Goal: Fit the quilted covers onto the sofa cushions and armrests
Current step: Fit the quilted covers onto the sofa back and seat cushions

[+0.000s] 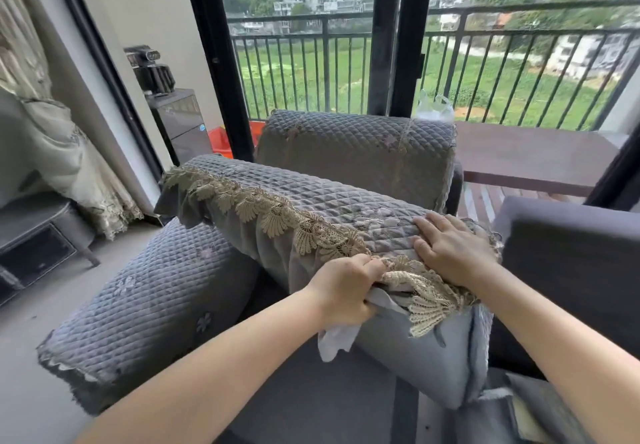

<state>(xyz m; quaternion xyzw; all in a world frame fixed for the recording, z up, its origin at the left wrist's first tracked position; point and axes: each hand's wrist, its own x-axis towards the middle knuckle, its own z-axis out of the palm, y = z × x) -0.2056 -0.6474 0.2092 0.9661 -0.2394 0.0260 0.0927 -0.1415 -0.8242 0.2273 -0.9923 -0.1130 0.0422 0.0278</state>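
The cushion (346, 236) lay propped on the sofa seat (311, 402) in front of the person, its long axis running from the far left, near the window frame, down toward the near right. A gray quilted cover (294, 198) was spread over its top face, and the cover's beige lace trim (277, 217) followed the same diagonal along the upper front edge. The near end of the cushion showed plain pale-gray fabric, where the cover was bunched and only partly pulled on.

The left hand (346, 293) reached in from the lower left, forearm stretched across the seat, knuckles up. Its fingers were curled tightly round the bunched lace edge and the fabric under it at the cushion's near end. The right hand (453, 249) lay flat on top of the quilted cover just beside the left hand, palm down, fingers straight and pointing left, pressing the cover without gripping it.

A covered armrest (145, 305) sat to the left, and another covered cushion (356, 147) stood behind, by the balcony railing (485, 63).
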